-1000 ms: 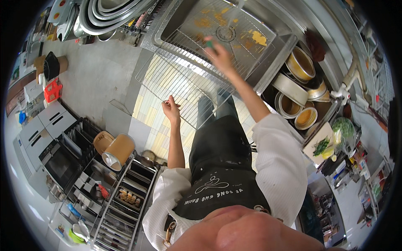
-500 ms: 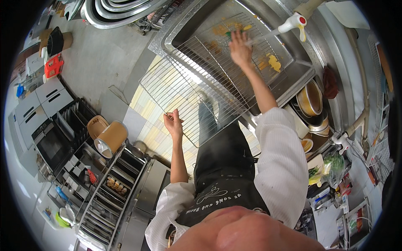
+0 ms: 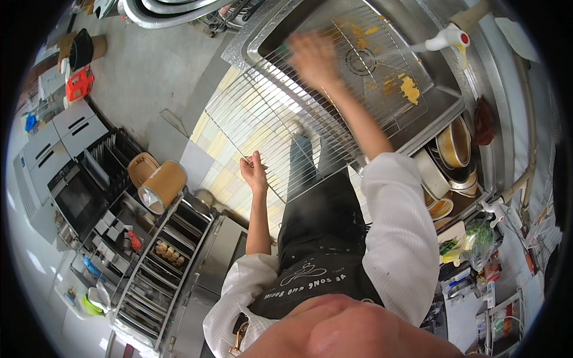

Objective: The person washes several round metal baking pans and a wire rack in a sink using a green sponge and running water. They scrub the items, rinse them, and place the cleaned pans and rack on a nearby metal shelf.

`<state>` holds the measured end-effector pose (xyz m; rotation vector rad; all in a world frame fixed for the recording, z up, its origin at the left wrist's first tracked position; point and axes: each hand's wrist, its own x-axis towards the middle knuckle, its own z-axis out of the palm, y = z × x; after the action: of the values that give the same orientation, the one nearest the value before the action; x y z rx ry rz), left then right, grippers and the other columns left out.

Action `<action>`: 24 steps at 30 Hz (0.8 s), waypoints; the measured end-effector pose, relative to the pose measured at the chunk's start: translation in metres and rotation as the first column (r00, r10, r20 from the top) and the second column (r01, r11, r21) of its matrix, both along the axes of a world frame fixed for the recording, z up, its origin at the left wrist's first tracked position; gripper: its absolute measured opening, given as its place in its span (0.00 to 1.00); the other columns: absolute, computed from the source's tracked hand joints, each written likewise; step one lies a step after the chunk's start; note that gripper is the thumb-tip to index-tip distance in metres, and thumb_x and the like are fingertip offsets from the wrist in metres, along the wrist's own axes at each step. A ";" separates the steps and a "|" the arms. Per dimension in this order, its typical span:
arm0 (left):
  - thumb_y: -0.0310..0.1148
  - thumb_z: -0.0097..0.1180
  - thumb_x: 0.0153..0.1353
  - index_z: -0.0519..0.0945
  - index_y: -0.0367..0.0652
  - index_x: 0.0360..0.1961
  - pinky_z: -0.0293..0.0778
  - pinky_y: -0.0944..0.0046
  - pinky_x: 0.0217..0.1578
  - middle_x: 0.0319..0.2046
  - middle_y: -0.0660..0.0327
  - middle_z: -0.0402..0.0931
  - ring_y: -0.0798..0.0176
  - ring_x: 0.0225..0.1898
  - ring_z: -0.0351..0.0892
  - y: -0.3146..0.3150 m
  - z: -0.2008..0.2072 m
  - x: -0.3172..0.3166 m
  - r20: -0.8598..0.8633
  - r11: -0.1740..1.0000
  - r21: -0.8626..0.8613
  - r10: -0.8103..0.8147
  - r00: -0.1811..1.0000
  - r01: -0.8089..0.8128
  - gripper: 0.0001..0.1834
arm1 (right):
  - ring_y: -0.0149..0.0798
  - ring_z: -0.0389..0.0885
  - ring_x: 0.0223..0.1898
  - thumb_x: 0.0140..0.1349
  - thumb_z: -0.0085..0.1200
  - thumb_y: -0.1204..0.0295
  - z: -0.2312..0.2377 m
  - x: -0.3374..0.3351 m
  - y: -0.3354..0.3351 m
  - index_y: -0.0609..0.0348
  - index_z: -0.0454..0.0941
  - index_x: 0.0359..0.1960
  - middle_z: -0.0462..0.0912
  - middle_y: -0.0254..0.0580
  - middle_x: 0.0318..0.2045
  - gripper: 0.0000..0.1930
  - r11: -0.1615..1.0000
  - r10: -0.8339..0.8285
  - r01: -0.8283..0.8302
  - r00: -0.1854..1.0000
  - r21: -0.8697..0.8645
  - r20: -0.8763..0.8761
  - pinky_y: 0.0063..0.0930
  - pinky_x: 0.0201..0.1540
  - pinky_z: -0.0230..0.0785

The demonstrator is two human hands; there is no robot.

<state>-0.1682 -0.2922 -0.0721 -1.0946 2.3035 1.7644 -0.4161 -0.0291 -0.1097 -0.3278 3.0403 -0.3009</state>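
A wire cooling rack (image 3: 250, 110) slants from the front of my body out over the steel sink (image 3: 439, 98). My left hand (image 3: 255, 173) is closed on the rack's near-left edge wire. Over the rack's far-left part, my right hand (image 3: 313, 59) is smeared by motion. A bit of a green scouring pad (image 3: 284, 50) shows at its fingertips, mostly hidden under the hand. Water runs from the white tap (image 3: 444, 40) at the right into the sink. Yellow-orange food scraps (image 3: 409, 89) lie on the sink bottom, seen through the wires near the round drain (image 3: 360, 61).
Round metal pans (image 3: 452, 143) are stacked right of the sink. A dark red cloth (image 3: 483, 122) hangs behind them. To the left stand a tray rack (image 3: 155, 277), a tan bucket (image 3: 162, 186) and an oven (image 3: 76, 200). Large steel bowls (image 3: 155, 18) sit at the far left.
My right hand has swept left across the rack, together with the green pad, uncovering the drain. My left hand keeps its hold on the edge. The whole view has shifted slightly.
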 end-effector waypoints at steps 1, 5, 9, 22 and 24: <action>0.38 0.60 0.65 0.64 0.44 0.31 0.68 0.72 0.17 0.21 0.67 0.67 0.74 0.17 0.66 0.001 0.005 -0.001 0.008 1.000 0.014 -0.006 1.000 0.006 0.17 | 0.51 0.41 0.75 0.73 0.30 0.51 -0.022 -0.008 0.038 0.48 0.53 0.72 0.50 0.42 0.73 0.29 0.975 -0.221 0.220 0.972 0.015 0.077 0.54 0.74 0.32; 0.36 0.60 0.65 0.64 0.44 0.31 0.68 0.73 0.16 0.21 0.67 0.67 0.74 0.16 0.66 0.021 0.012 -0.011 -0.029 0.998 0.041 -0.049 0.998 0.050 0.16 | 0.52 0.42 0.74 0.74 0.31 0.54 -0.070 -0.003 0.079 0.54 0.58 0.70 0.51 0.45 0.73 0.28 0.940 -0.325 0.324 0.946 -0.111 0.007 0.47 0.75 0.36; 0.36 0.60 0.65 0.65 0.43 0.32 0.70 0.72 0.17 0.23 0.66 0.67 0.75 0.18 0.67 0.016 0.009 -0.003 0.005 1.000 0.003 -0.011 1.000 0.011 0.16 | 0.45 0.57 0.71 0.63 0.52 0.72 0.024 0.041 -0.031 0.54 0.67 0.65 0.60 0.43 0.70 0.27 0.915 0.137 -0.120 0.990 -0.386 0.016 0.43 0.71 0.50; 0.41 0.56 0.68 0.62 0.43 0.30 0.63 0.72 0.16 0.21 0.65 0.66 0.75 0.16 0.64 -0.007 -0.034 0.032 -0.012 0.998 -0.070 -0.003 1.000 0.002 0.19 | 0.44 0.59 0.70 0.66 0.54 0.62 -0.017 0.074 0.066 0.53 0.72 0.62 0.66 0.38 0.67 0.23 0.976 -0.169 0.126 0.952 -0.177 -0.256 0.46 0.61 0.58; 0.41 0.56 0.68 0.62 0.43 0.30 0.62 0.72 0.15 0.20 0.66 0.66 0.76 0.16 0.63 0.004 -0.046 0.021 -0.038 0.999 -0.036 -0.012 0.999 0.010 0.19 | 0.42 0.57 0.71 0.68 0.50 0.60 -0.007 0.075 0.068 0.51 0.70 0.64 0.64 0.36 0.69 0.24 0.968 -0.144 0.087 0.962 -0.236 -0.233 0.47 0.63 0.57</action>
<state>-0.1474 -0.2880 -0.1180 -1.0601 2.3672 1.7629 -0.3412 0.0386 -0.1165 -0.2131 3.2844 -0.6627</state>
